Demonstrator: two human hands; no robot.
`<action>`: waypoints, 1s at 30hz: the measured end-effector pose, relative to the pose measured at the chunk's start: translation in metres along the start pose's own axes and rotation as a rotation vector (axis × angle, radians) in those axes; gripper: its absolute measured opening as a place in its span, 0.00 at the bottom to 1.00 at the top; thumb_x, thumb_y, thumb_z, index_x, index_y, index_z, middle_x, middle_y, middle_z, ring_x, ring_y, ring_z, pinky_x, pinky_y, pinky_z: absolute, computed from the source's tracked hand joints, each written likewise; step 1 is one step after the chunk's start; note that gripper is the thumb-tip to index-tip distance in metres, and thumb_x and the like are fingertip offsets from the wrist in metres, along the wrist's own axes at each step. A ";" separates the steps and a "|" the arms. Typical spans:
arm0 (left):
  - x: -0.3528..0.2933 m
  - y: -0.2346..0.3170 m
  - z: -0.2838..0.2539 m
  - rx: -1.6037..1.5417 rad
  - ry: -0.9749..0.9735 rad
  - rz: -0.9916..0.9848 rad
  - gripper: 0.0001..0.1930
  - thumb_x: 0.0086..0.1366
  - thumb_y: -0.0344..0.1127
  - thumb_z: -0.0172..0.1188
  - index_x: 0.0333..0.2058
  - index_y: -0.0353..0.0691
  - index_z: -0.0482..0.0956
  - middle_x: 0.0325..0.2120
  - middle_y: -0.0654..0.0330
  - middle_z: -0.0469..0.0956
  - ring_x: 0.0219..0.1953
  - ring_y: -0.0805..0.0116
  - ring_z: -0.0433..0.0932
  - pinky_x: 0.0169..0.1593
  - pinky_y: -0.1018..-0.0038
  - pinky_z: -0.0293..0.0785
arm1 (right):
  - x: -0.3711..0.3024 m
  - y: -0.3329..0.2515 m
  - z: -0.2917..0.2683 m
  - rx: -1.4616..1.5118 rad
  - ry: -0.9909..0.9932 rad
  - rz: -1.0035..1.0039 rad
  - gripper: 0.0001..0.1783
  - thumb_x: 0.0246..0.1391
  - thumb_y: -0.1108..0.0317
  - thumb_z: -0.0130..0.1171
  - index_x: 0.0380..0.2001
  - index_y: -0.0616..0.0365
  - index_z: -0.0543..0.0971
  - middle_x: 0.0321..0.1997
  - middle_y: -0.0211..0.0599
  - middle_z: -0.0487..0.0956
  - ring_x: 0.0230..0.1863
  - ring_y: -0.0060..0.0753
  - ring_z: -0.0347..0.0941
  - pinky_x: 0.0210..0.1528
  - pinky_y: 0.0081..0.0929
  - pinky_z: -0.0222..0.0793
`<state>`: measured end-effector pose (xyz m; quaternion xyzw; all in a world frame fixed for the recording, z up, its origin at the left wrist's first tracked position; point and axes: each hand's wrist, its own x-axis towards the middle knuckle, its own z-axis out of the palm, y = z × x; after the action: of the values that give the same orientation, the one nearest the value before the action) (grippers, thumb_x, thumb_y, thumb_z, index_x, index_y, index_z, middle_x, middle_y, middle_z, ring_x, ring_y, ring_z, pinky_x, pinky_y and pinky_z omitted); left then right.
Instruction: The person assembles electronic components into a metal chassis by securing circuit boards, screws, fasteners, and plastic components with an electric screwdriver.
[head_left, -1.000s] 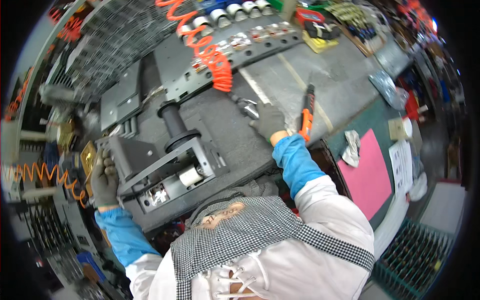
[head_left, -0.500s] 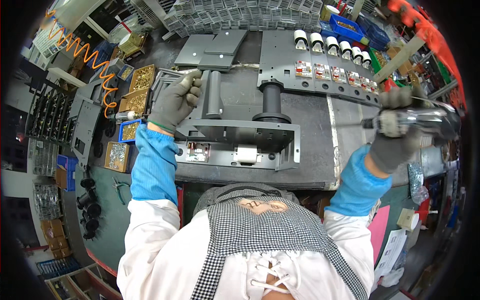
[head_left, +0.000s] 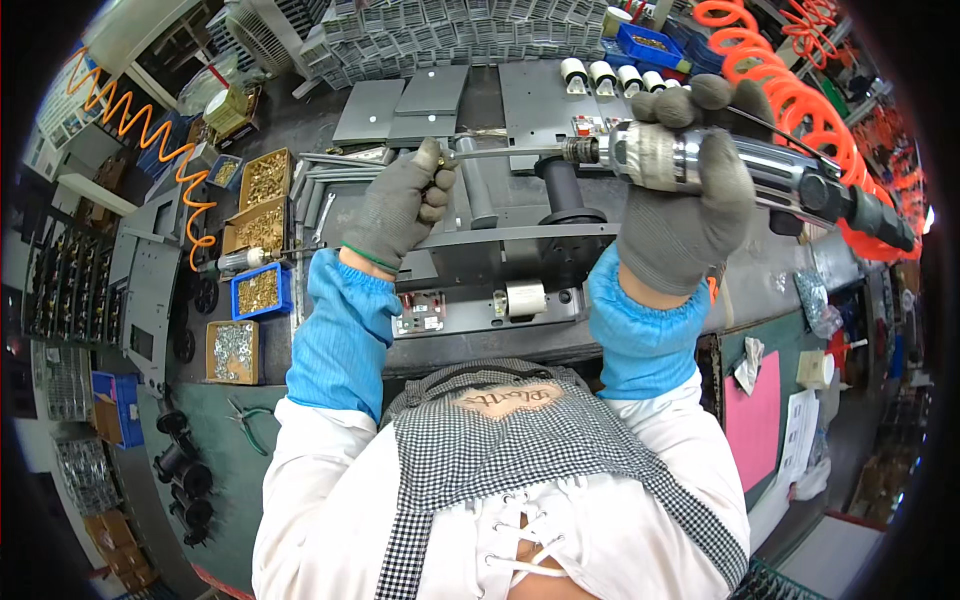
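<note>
One air screwdriver (head_left: 787, 180), crosswise, bit (head_left: 512, 152) leftward

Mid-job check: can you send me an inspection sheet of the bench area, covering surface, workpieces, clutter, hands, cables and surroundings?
Surface: gray bench, largely covered.
Workpieces: metal frame in front of the person; white roller in its near part, black spool upright farther back.
Clutter: blue tray of small brass-coloured parts at left; pliers on the green surface; pink sheet at right.
Left hand: gloved, fingertips closed at the tip of the driver bit; any screw there is too small to tell.
Right hand: gloved, gripping the power driver.
Cables: orange coiled hoses at left and right.
Surroundings: stacked gray parts and a fan behind.
</note>
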<state>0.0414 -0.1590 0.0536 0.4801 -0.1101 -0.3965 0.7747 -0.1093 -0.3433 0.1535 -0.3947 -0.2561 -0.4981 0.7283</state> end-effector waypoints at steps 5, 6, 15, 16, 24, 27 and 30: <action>-0.003 0.001 0.001 -0.012 -0.045 0.008 0.20 0.73 0.54 0.53 0.41 0.39 0.72 0.27 0.70 0.67 0.23 0.85 0.58 0.22 0.90 0.55 | -0.009 0.016 0.004 -0.066 0.064 -0.019 0.26 0.57 0.74 0.57 0.60 0.57 0.68 0.51 0.39 0.80 0.44 0.36 0.80 0.50 0.42 0.79; -0.003 0.002 0.002 -0.021 -0.029 0.022 0.20 0.73 0.54 0.53 0.40 0.39 0.72 0.27 0.70 0.67 0.23 0.85 0.58 0.22 0.90 0.55 | -0.010 0.018 0.005 -0.047 0.080 -0.011 0.26 0.56 0.74 0.58 0.59 0.57 0.69 0.50 0.38 0.80 0.44 0.35 0.81 0.50 0.43 0.79; -0.002 0.001 0.000 -0.096 0.012 0.024 0.19 0.73 0.54 0.52 0.42 0.41 0.72 0.28 0.69 0.66 0.23 0.85 0.59 0.22 0.90 0.57 | -0.013 0.020 0.001 -0.004 0.186 0.072 0.25 0.59 0.75 0.54 0.60 0.54 0.67 0.49 0.36 0.79 0.42 0.30 0.79 0.53 0.42 0.76; -0.002 0.001 -0.001 -0.095 0.014 0.023 0.19 0.73 0.54 0.52 0.42 0.41 0.72 0.28 0.69 0.66 0.23 0.85 0.59 0.22 0.90 0.57 | -0.013 0.023 0.003 -0.014 0.196 0.050 0.25 0.59 0.74 0.54 0.60 0.53 0.67 0.48 0.36 0.79 0.42 0.29 0.79 0.53 0.42 0.76; -0.004 0.002 0.001 -0.093 -0.028 0.089 0.19 0.74 0.49 0.52 0.47 0.37 0.71 0.32 0.68 0.68 0.26 0.85 0.61 0.25 0.91 0.61 | -0.005 0.028 -0.004 -0.114 0.381 0.091 0.24 0.58 0.70 0.57 0.58 0.51 0.67 0.45 0.37 0.78 0.40 0.28 0.77 0.52 0.40 0.77; -0.004 0.001 0.003 -0.120 0.006 0.063 0.21 0.74 0.50 0.52 0.51 0.36 0.70 0.33 0.68 0.69 0.27 0.85 0.62 0.25 0.92 0.62 | -0.008 0.033 -0.010 -0.052 0.414 0.048 0.22 0.58 0.69 0.58 0.56 0.55 0.68 0.44 0.38 0.78 0.39 0.29 0.77 0.51 0.37 0.78; -0.006 -0.001 0.003 -0.158 0.006 0.089 0.23 0.74 0.51 0.51 0.53 0.35 0.71 0.33 0.68 0.69 0.27 0.84 0.62 0.26 0.91 0.62 | -0.009 0.031 -0.014 -0.052 0.433 0.127 0.19 0.58 0.69 0.57 0.53 0.56 0.70 0.42 0.37 0.77 0.39 0.29 0.76 0.50 0.37 0.78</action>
<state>0.0355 -0.1571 0.0553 0.4132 -0.0976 -0.3677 0.8274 -0.0844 -0.3443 0.1286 -0.3126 -0.0556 -0.5309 0.7857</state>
